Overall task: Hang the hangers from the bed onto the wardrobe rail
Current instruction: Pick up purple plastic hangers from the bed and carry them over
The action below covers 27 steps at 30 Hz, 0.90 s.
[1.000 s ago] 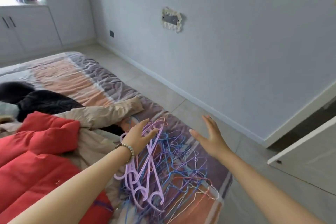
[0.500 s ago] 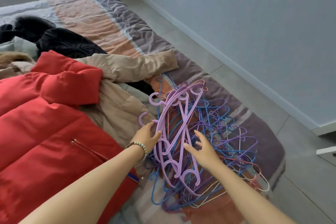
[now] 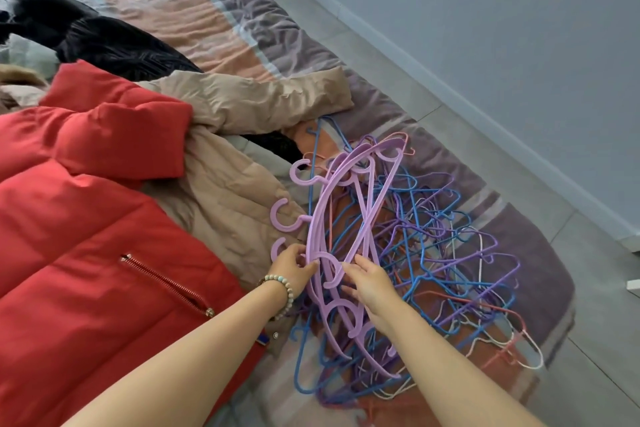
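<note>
A tangled heap of thin wire hangers [image 3: 446,253] in blue, purple, pink and white lies on the bed [image 3: 194,21] near its right edge. On top of the heap lie several thick lilac plastic hangers [image 3: 346,204], hooks pointing left. My left hand [image 3: 294,269], a bead bracelet on its wrist, pinches the lilac hangers at their left edge near a hook. My right hand [image 3: 372,284] rests on the same lilac hangers with its fingers spread and slightly bent. No wardrobe rail is in view.
A red padded jacket [image 3: 93,225] covers the bed's left side, over a beige coat [image 3: 242,104] whose sleeve reaches toward the hangers. Black clothing [image 3: 114,45] lies farther back. Grey tiled floor [image 3: 485,135] and a wall run along the bed's right side.
The view dropped from the wall to the bed. Both hands came down from the air onto the lilac hangers; the left now pinches their edge and the right touches them.
</note>
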Motion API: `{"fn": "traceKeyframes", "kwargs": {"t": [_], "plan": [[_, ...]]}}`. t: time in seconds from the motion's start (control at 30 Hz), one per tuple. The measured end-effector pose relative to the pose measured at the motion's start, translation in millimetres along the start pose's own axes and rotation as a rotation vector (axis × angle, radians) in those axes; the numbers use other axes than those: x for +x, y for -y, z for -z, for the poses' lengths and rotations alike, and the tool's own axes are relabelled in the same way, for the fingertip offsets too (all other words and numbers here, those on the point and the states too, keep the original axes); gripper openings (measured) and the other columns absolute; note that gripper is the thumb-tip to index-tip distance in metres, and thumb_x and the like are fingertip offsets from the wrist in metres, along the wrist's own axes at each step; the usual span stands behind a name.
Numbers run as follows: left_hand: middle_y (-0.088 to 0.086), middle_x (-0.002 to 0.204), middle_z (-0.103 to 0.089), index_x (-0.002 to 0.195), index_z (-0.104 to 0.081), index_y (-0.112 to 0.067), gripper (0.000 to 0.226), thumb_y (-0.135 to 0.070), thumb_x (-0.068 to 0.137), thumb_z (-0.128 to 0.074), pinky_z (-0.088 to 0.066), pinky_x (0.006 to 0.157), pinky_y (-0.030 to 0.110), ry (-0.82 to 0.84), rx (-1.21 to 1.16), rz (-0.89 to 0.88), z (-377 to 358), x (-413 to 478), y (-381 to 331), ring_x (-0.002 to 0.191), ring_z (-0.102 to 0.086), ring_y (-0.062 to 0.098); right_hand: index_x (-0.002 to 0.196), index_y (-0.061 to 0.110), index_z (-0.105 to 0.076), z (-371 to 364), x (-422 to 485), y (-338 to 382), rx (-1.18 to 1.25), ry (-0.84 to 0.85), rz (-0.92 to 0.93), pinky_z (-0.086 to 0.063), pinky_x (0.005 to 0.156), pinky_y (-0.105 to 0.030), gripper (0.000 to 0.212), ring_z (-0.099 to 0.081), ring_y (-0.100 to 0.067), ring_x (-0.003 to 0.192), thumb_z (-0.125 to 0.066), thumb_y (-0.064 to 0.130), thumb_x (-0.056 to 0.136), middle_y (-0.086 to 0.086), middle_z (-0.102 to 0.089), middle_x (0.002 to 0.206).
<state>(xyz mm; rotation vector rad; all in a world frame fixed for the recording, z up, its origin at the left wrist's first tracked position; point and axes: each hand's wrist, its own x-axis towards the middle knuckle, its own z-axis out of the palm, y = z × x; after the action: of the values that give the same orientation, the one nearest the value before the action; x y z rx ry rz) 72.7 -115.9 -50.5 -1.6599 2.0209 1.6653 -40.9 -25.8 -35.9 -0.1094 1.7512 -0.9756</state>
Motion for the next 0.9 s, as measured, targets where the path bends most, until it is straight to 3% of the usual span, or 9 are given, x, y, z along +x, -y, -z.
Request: {"fn": "traceKeyframes", "kwargs": {"t": [0.2,0.33,0.47,0.6,0.73,0.9], "plan": [[0.005,0.082,-0.059,0.091,-0.049,-0.018,0.008,-0.023,0.091,-0.055,-0.049,0.067,0.029,-0.109,-0.301,-0.151,7.3,-24.8,-18.5,0.071,-0.061,0.016,0.129,0.007,-0.049,2.2,-31.3,20.5,0.146,0.076,0.011,-0.052,0.082,-0.032,0.033,-0.061,-0.023,0.096,-0.049,0.01,0.097,-0.013,-0.062,0.113],[0.015,0.075,-0.059,0.076,-0.046,-0.018,0.02,-0.027,0.092,-0.054,-0.048,0.063,0.035,-0.215,-0.464,-0.256,15.1,-49.0,-73.3,0.067,-0.057,0.025,0.11,0.013,-0.057,18.6,-67.2,52.7,0.273,0.08,0.09,-0.055,0.07,-0.025,0.015,-0.061,-0.014,0.078,-0.048,0.011,0.097,-0.005,-0.063,0.095],[0.016,0.062,-0.062,0.07,-0.045,-0.016,0.028,-0.031,0.091,-0.056,-0.043,0.055,0.028,-0.262,-0.545,-0.382,16.8,-83.9,-146.1,0.05,-0.052,0.015,0.101,0.016,-0.058,51.4,-120.1,98.0,0.362,0.045,0.2,-0.054,0.067,-0.025,0.012,-0.061,-0.012,0.071,-0.047,0.013,0.098,0.001,-0.066,0.082],[0.001,0.056,-0.065,0.073,-0.048,-0.013,0.025,-0.028,0.089,-0.059,-0.051,0.05,0.026,-0.189,-0.607,-0.534,14.3,-136.4,-233.1,0.048,-0.06,0.012,0.1,0.016,-0.06,102.6,-196.7,148.4,0.369,-0.023,0.333,-0.056,0.062,-0.024,0.011,-0.064,-0.012,0.071,-0.05,0.015,0.097,-0.001,-0.068,0.085],[0.007,0.066,-0.07,0.083,-0.054,-0.008,0.023,-0.03,0.088,-0.059,-0.052,0.049,0.023,-0.073,-0.542,-0.704,9.3,-204.5,-320.4,0.05,-0.063,0.014,0.108,0.012,-0.061,166.4,-283.7,185.6,0.173,-0.159,0.459,-0.053,0.073,-0.028,0.021,-0.066,-0.016,0.083,-0.051,0.025,0.096,-0.007,-0.07,0.1],[0.006,0.07,-0.073,0.074,-0.053,-0.016,0.023,-0.034,0.087,-0.06,-0.055,0.057,0.03,0.113,-0.445,-0.879,-8.5,-298.9,-408.5,0.061,-0.069,0.022,0.109,0.015,-0.06,244.6,-405.5,206.6,-0.049,-0.438,0.524,-0.053,0.075,-0.023,0.032,-0.065,-0.014,0.09,-0.047,0.041,0.095,-0.001,-0.066,0.101]]}}
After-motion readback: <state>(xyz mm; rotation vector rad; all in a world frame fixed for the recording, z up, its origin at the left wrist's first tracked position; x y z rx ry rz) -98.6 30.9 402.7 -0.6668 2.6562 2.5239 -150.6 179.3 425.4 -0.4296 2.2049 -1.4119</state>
